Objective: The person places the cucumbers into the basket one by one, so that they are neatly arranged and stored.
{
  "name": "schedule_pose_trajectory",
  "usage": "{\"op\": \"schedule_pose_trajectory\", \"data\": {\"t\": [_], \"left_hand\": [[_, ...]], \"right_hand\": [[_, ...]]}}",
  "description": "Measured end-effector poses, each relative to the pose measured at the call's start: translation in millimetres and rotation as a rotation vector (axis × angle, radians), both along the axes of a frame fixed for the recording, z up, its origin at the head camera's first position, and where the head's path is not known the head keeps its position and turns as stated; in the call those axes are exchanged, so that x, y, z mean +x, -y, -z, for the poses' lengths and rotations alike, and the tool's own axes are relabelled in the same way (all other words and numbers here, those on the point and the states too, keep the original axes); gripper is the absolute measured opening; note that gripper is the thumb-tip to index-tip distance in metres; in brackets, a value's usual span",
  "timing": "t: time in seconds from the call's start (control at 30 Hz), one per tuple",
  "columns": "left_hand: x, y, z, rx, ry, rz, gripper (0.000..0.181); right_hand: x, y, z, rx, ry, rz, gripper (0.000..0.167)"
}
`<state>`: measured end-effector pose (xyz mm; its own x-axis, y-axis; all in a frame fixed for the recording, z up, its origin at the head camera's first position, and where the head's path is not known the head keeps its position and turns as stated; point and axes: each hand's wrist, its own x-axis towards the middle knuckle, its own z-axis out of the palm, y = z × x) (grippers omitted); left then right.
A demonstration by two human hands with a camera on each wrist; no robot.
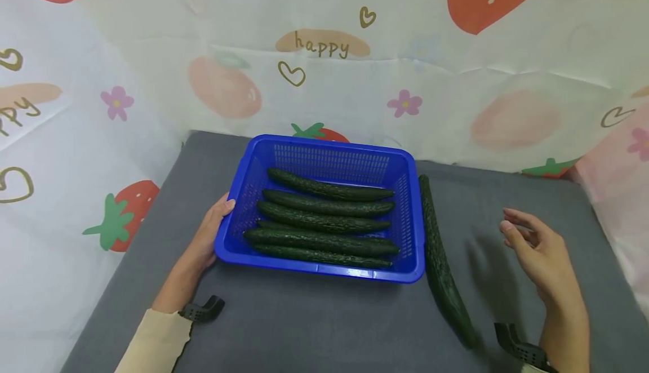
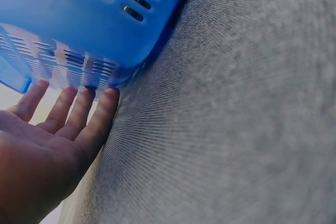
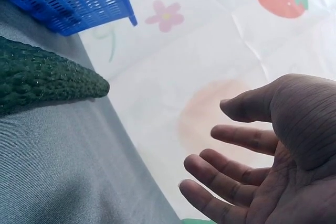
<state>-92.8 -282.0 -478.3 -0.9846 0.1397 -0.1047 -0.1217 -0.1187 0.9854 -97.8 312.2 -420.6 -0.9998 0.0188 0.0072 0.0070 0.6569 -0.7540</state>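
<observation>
A blue plastic basket (image 1: pixel 324 274) with slotted walls stands on the grey tabletop, and several long dark green cucumbers (image 1: pixel 324 221) lie crosswise in it. My left hand (image 1: pixel 208 229) holds the basket's left end. Its thumb side is at the rim, while in the left wrist view its fingers (image 2: pixel 79 114) reach against the outer wall. Another cucumber (image 1: pixel 443 266) lies on the table along the basket's right side, pointing toward me. Right of that cucumber, my right hand (image 1: pixel 542 254) hovers with loosely bent fingers and nothing in them; the right wrist view shows a gap between hand and cucumber.
Grey cloth (image 1: pixel 304 322) covers the table. A white printed sheet (image 1: pixel 324 97) with strawberries, flowers and hearts hangs behind it and at both sides. Each wrist wears a black strap mount (image 1: pixel 203 309).
</observation>
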Motion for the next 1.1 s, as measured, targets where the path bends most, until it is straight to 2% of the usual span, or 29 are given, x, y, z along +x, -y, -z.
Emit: {"op": "schedule_pose_trajectory", "data": {"t": [0.17,0.33,0.6,0.97,1.1], "left_hand": [[2.0,1.5,-1.1,-0.016,-0.019,0.005,0.064],[1.4,5.1,-4.3,-0.03,-0.049,0.033,0.065],[-0.3,4.6,-3.9,0.014,-0.044,0.029,0.062],[-1.6,2.5,1.6,-0.013,-0.033,0.022,0.064],[-3.3,0.8,1.4,-0.009,-0.029,0.034,0.065]], "right_hand": [[3.4,0,1.1,0.0,0.007,-0.006,0.055],[3.8,3,2.4,-0.004,-0.029,-0.007,0.053],[2.7,6,-3.7,0.047,-0.041,-0.006,0.053],[3.4,19,-9.3,0.051,-0.071,-0.053,0.053],[2.5,24,-9.1,0.062,-0.039,-0.086,0.055]]}}
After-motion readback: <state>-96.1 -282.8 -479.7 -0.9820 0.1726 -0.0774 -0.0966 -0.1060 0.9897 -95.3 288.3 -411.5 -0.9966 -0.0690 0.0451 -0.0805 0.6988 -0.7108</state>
